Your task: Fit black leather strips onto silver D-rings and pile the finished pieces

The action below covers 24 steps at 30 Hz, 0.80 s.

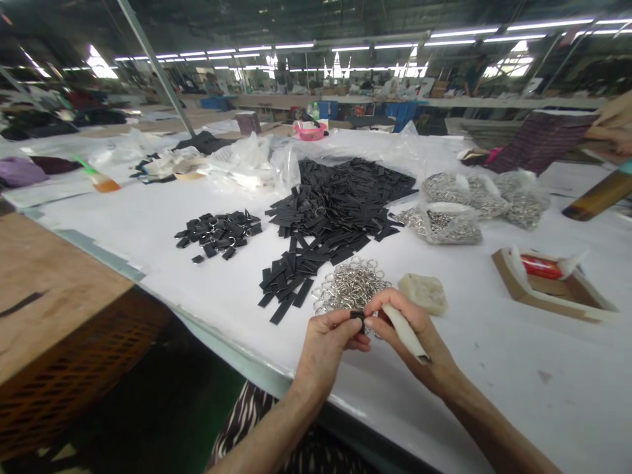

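My left hand (326,339) pinches a small folded black strip (357,318) between thumb and fingers. On the strip's other side are the fingertips of my right hand (415,336). Across that hand lies a pale wrapped stick-like tool (405,331), gripped between thumb and fingers; I cannot make out its kind. Just behind both hands is a heap of metal rings (353,283). A big pile of flat black strips (340,197) spreads beyond it. To the left sits a smaller pile of folded black tabs with rings (217,232).
A yellowish-white block (423,293) lies right of the rings. Farther right stands a cardboard tray (553,299) holding a red item (540,266). Plastic bags of metal rings (444,222) rest behind. An orange-tinted bottle (101,179) lies at left. Another person's arm (615,125) shows at far right.
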### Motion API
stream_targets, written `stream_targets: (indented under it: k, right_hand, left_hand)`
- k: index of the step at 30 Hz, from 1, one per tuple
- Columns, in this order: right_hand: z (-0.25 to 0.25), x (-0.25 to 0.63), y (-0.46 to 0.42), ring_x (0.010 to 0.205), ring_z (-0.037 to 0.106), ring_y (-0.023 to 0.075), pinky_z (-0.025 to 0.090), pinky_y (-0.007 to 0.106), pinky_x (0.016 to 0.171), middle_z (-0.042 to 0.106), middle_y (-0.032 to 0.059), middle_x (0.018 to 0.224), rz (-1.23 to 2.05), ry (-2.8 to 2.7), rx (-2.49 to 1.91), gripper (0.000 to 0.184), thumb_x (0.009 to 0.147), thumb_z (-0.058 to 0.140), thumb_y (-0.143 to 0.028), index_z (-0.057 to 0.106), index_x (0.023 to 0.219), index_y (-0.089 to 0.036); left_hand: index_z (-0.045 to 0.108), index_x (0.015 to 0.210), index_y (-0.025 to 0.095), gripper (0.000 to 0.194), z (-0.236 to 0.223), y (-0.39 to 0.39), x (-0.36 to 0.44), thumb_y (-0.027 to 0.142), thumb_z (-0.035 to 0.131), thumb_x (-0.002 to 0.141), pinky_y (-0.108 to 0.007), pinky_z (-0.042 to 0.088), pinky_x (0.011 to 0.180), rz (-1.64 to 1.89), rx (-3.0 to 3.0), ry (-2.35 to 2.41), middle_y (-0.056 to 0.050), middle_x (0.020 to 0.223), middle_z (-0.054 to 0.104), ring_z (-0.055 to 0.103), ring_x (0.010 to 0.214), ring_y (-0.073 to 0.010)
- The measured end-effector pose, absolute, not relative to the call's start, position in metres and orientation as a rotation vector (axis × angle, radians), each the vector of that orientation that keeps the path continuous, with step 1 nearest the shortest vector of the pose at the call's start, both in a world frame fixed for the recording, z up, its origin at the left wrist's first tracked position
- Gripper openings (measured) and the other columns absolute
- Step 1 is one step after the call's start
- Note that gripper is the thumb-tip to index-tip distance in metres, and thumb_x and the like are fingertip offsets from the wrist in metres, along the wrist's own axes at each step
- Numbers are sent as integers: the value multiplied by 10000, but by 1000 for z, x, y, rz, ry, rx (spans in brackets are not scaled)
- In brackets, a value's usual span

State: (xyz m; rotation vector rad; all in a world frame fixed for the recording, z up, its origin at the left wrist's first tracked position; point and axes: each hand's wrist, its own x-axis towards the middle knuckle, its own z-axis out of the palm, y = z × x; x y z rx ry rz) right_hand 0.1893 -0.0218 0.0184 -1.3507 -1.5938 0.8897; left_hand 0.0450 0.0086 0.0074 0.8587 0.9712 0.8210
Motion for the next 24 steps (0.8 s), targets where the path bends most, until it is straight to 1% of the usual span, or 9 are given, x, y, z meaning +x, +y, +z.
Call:
stream_targets:
  k: [9,16,20,24]
  right_hand:
    - [17,188,-20,588,397,124,330,229,546,448,-33,667,880,-1610,-1345,41,827,490,-176,477,823,-215]
    - [17,187,-22,579,395,116,327,216,528,441,-39,653,845,-1605,-1391,61,808,483,-153,464,795,-209]
    - [17,182,-24,536,394,116,331,212,495,418,-49,587,795,-1639,-1453,52,818,479,-208,461,769,-210]
    - [0,182,-21,515,493,131,396,210,471,524,-27,572,716,-1675,-1491,144,827,468,-306,493,721,-213]
  left_hand:
    - [670,681,103,136,6,7,45,197,579,716,-261,506,598,791,929,972,-43,543,639,602,535,-145]
    - [659,674,101,145,4,7,49,193,552,709,-256,491,573,792,955,982,-40,533,630,590,514,-141]
    - [660,651,99,145,3,7,48,197,560,685,-245,469,551,833,962,997,-36,507,613,563,486,-127]
    - [662,617,88,117,-2,7,44,157,567,614,-207,426,468,859,903,1001,-13,455,556,508,426,-92]
